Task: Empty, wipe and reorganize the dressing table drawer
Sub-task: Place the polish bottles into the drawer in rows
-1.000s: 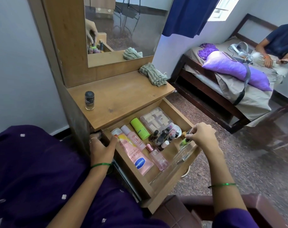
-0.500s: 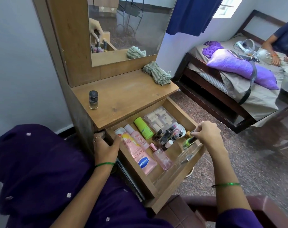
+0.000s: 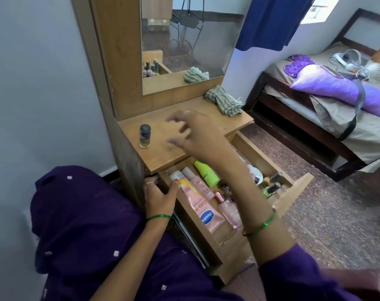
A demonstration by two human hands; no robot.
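Purple cloth (image 3: 87, 231) fills the near view, and just past it the left hand (image 3: 157, 196) clamps the near corner of the open drawer (image 3: 291, 192). Right of that hand lie a pink tube (image 3: 201, 210), a green bottle (image 3: 206, 172) and small polish bottles (image 3: 271, 187). Farther on, the right hand (image 3: 195, 135) hovers blurred over the worktop (image 3: 163, 153), fingers spread and holding nothing, with a dark-capped bottle (image 3: 145, 135) to its left and a striped rag (image 3: 225, 103) beyond.

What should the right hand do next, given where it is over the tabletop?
Probably bring the right hand back down into the drawer for another bottle, perhaps the green-capped one. It hovers blurred and seemingly empty over the tabletop, where only one nail polish bottle stands, while the drawer is nearly full. The left hand steadies the drawer's edge.
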